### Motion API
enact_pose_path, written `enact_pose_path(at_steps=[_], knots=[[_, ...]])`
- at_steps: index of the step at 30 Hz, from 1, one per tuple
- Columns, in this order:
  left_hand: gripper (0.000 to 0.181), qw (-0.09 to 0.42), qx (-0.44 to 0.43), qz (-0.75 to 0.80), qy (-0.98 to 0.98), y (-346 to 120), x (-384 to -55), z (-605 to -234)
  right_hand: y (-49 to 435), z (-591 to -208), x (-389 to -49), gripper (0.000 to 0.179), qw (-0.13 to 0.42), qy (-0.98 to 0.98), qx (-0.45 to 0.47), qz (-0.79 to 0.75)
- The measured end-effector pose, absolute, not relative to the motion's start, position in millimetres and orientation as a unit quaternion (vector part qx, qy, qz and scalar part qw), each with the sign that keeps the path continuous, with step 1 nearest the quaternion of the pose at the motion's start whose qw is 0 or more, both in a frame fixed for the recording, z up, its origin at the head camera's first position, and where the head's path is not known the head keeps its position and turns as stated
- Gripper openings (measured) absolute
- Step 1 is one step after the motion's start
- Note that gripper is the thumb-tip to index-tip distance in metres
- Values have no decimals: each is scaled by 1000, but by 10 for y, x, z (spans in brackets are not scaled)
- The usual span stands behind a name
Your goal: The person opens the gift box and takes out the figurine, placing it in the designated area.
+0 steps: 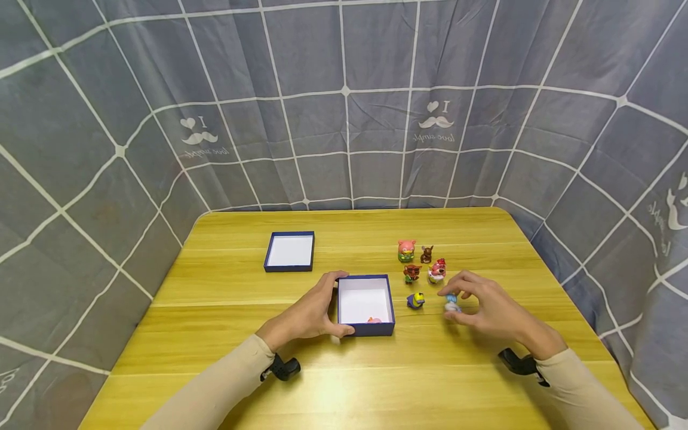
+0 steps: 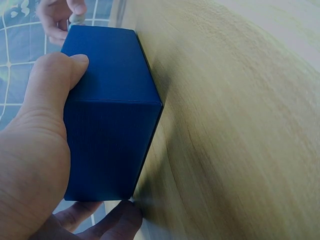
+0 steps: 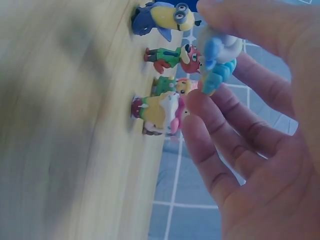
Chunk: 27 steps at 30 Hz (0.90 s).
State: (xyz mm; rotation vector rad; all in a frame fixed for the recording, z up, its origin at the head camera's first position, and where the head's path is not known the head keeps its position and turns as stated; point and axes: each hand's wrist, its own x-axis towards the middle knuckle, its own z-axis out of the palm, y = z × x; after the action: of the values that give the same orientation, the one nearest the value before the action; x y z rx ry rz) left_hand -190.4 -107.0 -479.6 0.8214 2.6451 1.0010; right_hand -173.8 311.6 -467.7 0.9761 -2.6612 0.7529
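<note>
My left hand (image 1: 314, 310) grips the open blue box (image 1: 371, 329), its thumb on the near wall and the fingers around the far left corner. In the left wrist view the thumb lies against the box's blue side (image 2: 112, 150). Inside the white interior, a small pink thing (image 1: 374, 320) shows over the near wall. To the right, my right hand (image 1: 497, 307) pinches a small blue and white figurine (image 3: 217, 60) between thumb and fingers, above the table. Closest to that figurine stands a yellow minion figurine in blue (image 1: 416, 300).
Behind the minion are a red figurine in green (image 1: 411, 273), a pink and white figurine (image 1: 437, 271), a pink and green figurine (image 1: 406, 251) and a brown mouse-like figurine (image 1: 427, 254). A blue-rimmed lid (image 1: 288, 268) lies back left on the wooden table (image 1: 226, 334). Grey checked curtains (image 1: 317, 125) surround it.
</note>
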Motion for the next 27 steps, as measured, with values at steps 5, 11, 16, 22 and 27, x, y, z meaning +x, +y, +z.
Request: enact_pose_path(at_steps=[5,11,16,22,27], knots=[[119,99,277,340,893,-1075,-1912,-4800,3130,-4695,-1761,42,94,-910,314,254],[119,102,277,341,893,-1080,-1909,-4796,3154,-4744,-1801,41,85,-920,290,249],[119,100,279,339,893,-1075,-1908,-4792,3161,-4774,-1832,40,71,-921,279,263],[119,100,279,340,892,-1071,-1906,-4786,3143,-4813,-1867,40,51,-922,260,281],[119,100,277,338,894,-1074,-1903,-4792,3120,-4850,-1883,39,15,-925,238,297]])
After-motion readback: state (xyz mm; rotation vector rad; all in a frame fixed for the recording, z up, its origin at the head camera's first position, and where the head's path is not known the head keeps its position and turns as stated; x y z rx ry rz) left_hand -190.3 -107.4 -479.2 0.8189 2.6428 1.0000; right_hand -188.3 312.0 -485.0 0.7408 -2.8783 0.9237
